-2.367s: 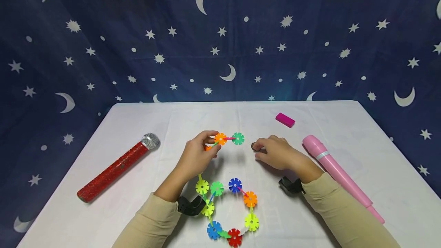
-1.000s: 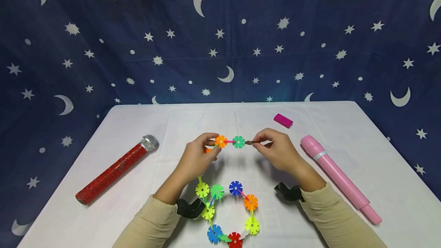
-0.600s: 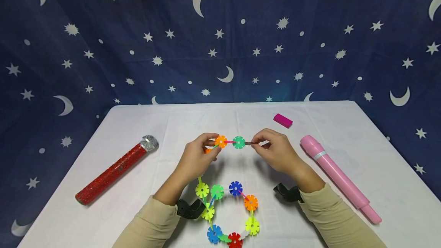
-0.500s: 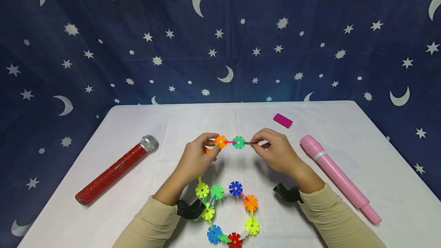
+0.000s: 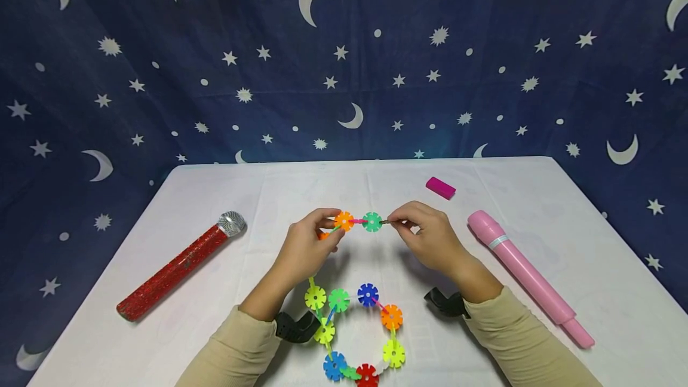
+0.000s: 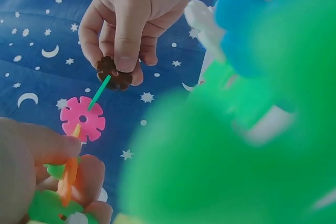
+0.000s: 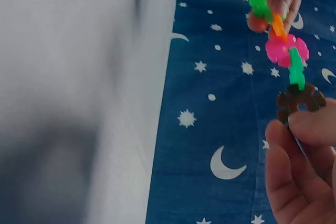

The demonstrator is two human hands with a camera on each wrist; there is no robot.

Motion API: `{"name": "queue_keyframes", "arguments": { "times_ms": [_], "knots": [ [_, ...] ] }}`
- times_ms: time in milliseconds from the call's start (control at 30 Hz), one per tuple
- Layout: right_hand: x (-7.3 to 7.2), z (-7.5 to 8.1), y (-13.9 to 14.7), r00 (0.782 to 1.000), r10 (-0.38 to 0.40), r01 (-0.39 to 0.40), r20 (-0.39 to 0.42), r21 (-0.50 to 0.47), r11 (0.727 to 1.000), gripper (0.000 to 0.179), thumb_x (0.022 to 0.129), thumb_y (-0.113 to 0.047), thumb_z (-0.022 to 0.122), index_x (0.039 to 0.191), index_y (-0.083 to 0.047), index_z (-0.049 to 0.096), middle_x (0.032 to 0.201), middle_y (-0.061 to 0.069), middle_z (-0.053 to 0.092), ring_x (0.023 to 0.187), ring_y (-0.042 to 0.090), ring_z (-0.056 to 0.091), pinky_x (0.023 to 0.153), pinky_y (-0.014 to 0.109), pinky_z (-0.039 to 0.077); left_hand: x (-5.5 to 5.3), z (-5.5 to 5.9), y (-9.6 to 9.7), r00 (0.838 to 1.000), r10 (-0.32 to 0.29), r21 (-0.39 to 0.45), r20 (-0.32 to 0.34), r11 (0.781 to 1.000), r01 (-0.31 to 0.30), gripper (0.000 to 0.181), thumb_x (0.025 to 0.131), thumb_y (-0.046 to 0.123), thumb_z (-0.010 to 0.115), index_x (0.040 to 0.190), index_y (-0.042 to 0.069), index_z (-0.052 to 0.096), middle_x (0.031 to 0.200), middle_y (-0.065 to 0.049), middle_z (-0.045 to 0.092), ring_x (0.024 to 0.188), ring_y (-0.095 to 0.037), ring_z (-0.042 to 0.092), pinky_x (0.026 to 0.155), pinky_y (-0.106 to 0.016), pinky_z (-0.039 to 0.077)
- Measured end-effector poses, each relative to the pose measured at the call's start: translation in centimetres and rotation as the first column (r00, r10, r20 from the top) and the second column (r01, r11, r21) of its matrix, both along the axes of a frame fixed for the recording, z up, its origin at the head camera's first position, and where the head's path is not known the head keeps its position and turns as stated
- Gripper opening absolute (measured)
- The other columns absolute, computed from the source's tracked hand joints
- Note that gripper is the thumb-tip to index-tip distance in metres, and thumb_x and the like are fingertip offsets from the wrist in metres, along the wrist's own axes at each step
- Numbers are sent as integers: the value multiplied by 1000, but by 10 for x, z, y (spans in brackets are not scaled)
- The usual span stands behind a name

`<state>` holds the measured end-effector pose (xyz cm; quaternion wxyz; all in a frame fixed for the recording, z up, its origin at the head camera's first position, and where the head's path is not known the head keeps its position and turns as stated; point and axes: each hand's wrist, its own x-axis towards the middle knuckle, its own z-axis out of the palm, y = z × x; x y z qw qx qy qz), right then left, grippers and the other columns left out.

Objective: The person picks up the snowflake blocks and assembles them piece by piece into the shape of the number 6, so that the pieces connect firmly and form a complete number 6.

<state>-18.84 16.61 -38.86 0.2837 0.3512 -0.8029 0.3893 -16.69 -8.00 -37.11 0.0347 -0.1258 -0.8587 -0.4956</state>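
Note:
My left hand (image 5: 306, 246) grips a chain of snowflake discs by an orange disc (image 5: 344, 221), with finger and thumb at its edges. From there the chain runs right through a pink disc (image 6: 93, 124) to a green disc (image 5: 372, 221). My right hand (image 5: 432, 235) pinches a brown snowflake disc (image 7: 315, 99) between thumb and fingers. The brown disc meets the green disc's right edge, slot to slot and edge-on in the head view. Nearer me, the rest of the chain curves in a ring, with a red disc (image 5: 367, 376) and a dark blue disc (image 5: 368, 294).
A red toy microphone (image 5: 180, 267) with a silver head lies on the left of the white table (image 5: 258, 190). To the right lies a pink microphone-shaped toy (image 5: 529, 279). A small magenta block (image 5: 441, 188) sits at the back. A starry blue cloth (image 5: 269, 106) hangs behind.
My right hand has picked the brown disc up off the table and brought it left against the green disc's edge, most recently edging closer. The left hand has stayed nearly still.

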Motion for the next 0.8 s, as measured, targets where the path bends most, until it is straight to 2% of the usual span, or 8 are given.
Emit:
{"name": "queue_keyframes", "arguments": {
  "times_ms": [100,267,600,800],
  "knots": [
    [-1,-3,-2,998,3,-3,-62,-2,1000,31,73,20,76,90,-7,74,84,-1,69,70,13,61,60,23,51,0,-1,0,1000,5,-6,-4,1000,-6,37,91,8,72,127,3,64,98,-9,72,63,-16,68,51,-28,50],
    [-1,-4,-2,995,-15,14,-102,-8,1000,30,71,19,77,88,-6,75,79,-1,68,66,13,60,57,24,50,0,-1,1,1000,7,-30,-28,1000,-7,36,91,7,73,125,1,65,96,-9,73,65,-26,69,48,-26,47],
    [-1,-7,0,990,-48,46,-130,-18,999,26,71,18,77,86,-4,76,77,0,69,67,14,64,60,25,54,2,-2,4,998,-4,-63,-59,998,0,33,91,7,72,122,-1,66,95,-10,73,58,-9,63,49,-25,49],
    [0,-3,0,989,-45,48,-139,14,999,25,71,17,78,86,-3,76,75,1,67,65,13,60,57,26,52,3,-5,4,998,-13,-44,-56,999,10,32,91,5,72,122,-2,66,96,-12,74,58,-11,65,52,-25,52]
  ]
}}
